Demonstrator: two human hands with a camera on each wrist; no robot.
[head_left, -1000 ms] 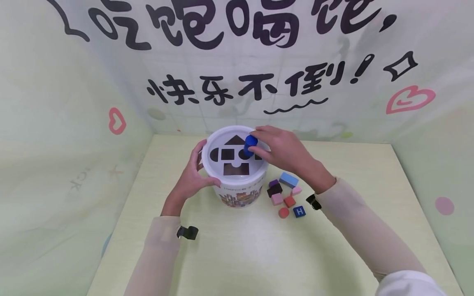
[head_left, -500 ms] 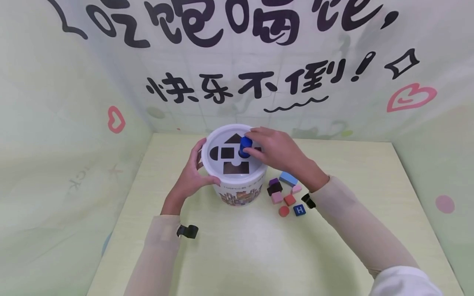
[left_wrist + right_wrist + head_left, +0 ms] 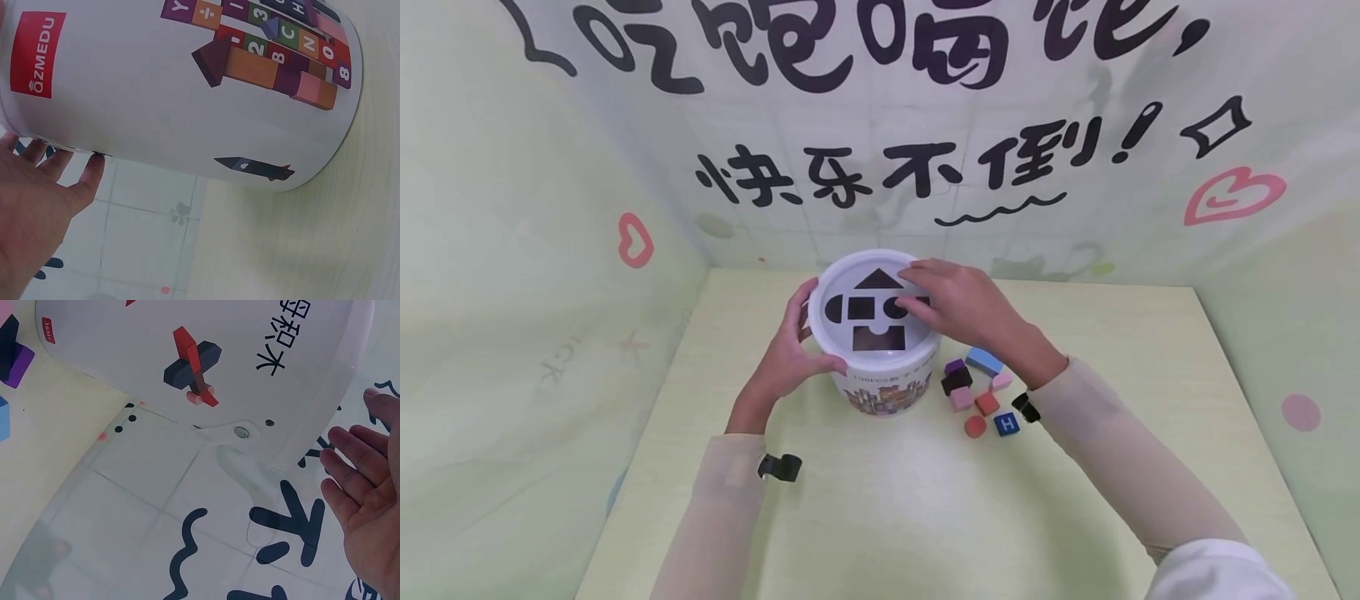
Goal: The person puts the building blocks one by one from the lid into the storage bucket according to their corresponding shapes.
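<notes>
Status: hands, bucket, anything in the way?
Left hand holding bucket. Right hand over lid, no block in fingers. Bucket upright, lid on. Loose blocks beside it, none seen on lid.

Site: small booth, walled on three sides. Back wall, left wall and right wall look like creased printed sheeting, close round a pale wood-grain bench. Black Chinese lettering across the back; pink hearts on the sheeting. Room type beyond: cannot tell.
</notes>
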